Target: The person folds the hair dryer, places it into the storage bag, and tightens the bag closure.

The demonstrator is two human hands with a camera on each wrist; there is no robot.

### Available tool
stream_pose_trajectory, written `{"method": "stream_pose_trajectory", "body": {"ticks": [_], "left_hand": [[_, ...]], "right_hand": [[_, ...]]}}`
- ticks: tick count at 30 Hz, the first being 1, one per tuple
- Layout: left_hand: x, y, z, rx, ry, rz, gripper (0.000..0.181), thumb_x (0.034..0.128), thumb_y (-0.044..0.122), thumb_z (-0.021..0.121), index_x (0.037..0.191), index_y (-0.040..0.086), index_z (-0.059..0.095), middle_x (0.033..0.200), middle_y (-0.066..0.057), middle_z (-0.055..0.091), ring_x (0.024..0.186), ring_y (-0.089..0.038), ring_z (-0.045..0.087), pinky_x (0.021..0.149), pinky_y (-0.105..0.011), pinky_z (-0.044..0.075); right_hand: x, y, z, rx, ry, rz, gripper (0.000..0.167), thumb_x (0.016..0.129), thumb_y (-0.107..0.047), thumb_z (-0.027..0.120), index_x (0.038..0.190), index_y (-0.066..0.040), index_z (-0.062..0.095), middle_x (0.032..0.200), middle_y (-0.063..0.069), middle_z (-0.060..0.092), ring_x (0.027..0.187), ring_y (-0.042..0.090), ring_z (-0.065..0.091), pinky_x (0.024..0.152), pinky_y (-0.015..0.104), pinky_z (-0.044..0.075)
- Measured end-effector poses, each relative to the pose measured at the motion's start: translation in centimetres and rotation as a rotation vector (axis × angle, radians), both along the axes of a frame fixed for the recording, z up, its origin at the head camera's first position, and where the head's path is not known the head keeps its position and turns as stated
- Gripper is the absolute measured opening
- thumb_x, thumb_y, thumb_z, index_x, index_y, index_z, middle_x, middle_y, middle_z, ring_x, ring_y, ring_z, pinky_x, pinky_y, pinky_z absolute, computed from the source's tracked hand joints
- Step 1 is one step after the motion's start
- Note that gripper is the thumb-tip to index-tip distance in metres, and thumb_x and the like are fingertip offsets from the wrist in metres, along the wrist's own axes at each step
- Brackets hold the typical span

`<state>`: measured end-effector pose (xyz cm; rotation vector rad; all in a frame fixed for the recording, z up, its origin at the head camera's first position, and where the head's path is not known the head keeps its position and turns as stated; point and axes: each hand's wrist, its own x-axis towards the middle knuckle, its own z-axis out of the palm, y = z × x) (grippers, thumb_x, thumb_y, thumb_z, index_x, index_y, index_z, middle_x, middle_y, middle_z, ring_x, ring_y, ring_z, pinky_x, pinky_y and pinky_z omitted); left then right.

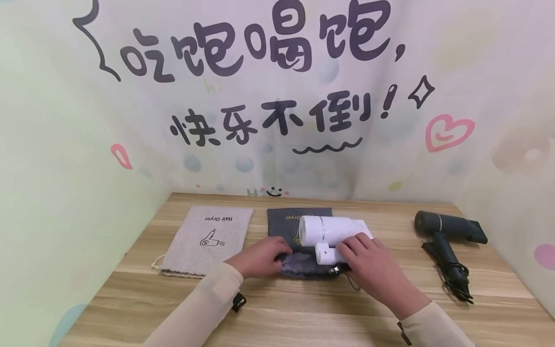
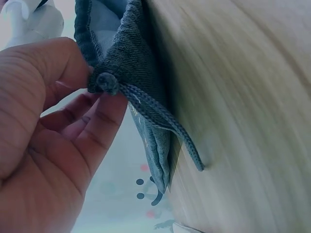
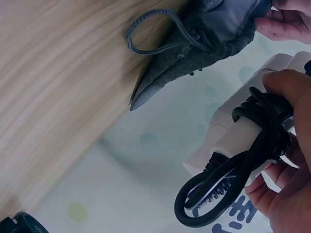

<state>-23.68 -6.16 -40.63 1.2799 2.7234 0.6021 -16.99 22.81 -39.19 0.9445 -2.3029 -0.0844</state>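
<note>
A white hair dryer [image 1: 331,230] with its handle folded is held above the dark drawstring bag [image 1: 277,219] by my right hand [image 1: 375,270]. In the right wrist view, that hand [image 3: 291,184] grips the dryer [image 3: 238,131] around its handle, where a black cord [image 3: 265,121] is wound. My left hand [image 1: 262,258] pinches the edge of the bag's mouth, which gapes open. The left wrist view shows the left thumb and fingers [image 2: 58,116] on the bag's rim beside a knotted cord [image 2: 167,116].
A light grey bag [image 1: 208,241] printed "Hair Dryer" lies flat on the wooden table [image 1: 269,313] at the left. A black hair dryer [image 1: 451,229] with its cord bundled rests at the right. Behind the table hangs a printed cloth [image 1: 277,96].
</note>
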Motion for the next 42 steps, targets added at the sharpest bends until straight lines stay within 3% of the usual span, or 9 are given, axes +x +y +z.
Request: {"method": "stream_pose_trajectory", "body": {"ticks": [6, 14, 30, 42], "left_hand": [[-0.3, 0.0, 0.3, 0.085, 0.001, 0.060, 0.035, 0.0804, 0.001, 0.065, 0.115, -0.005, 0.069, 0.113, -0.011, 0.063, 0.101, -0.022, 0.060, 0.090, -0.034, 0.050], [-0.6, 0.3, 0.5, 0.107, -0.025, 0.124, 0.040, 0.0803, 0.008, 0.070, 0.119, -0.002, 0.068, 0.117, -0.009, 0.062, 0.095, -0.017, 0.058, 0.083, -0.030, 0.050], [-0.5, 0.6, 0.6, 0.117, -0.035, 0.143, 0.039, 0.0840, 0.008, 0.071, 0.121, -0.002, 0.066, 0.120, -0.008, 0.060, 0.093, -0.014, 0.056, 0.079, -0.026, 0.050], [-0.4, 0.8, 0.5, 0.117, -0.038, 0.145, 0.039, 0.0864, 0.010, 0.069, 0.124, -0.001, 0.066, 0.121, -0.007, 0.059, 0.104, -0.017, 0.058, 0.087, -0.030, 0.049]], "right_hand": [[0.0, -0.1, -0.1, -0.006, 0.016, 0.008, 0.046, 0.063, -0.015, 0.085, 0.102, -0.008, 0.061, 0.097, 0.006, 0.059, 0.090, 0.029, 0.055, 0.062, 0.039, 0.046], [0.4, -0.4, -0.1, 0.009, -0.001, 0.009, 0.050, 0.061, -0.016, 0.088, 0.103, -0.009, 0.061, 0.098, 0.006, 0.059, 0.090, 0.028, 0.054, 0.064, 0.039, 0.047], [2.3, -1.0, -0.7, 0.065, -0.053, 0.014, 0.057, 0.056, -0.022, 0.093, 0.102, -0.010, 0.062, 0.096, 0.004, 0.059, 0.088, 0.026, 0.054, 0.063, 0.038, 0.046], [3.9, -1.9, -1.3, 0.137, -0.087, 0.003, 0.058, 0.057, -0.028, 0.093, 0.103, -0.012, 0.062, 0.094, 0.002, 0.058, 0.085, 0.023, 0.052, 0.062, 0.035, 0.046]]}}
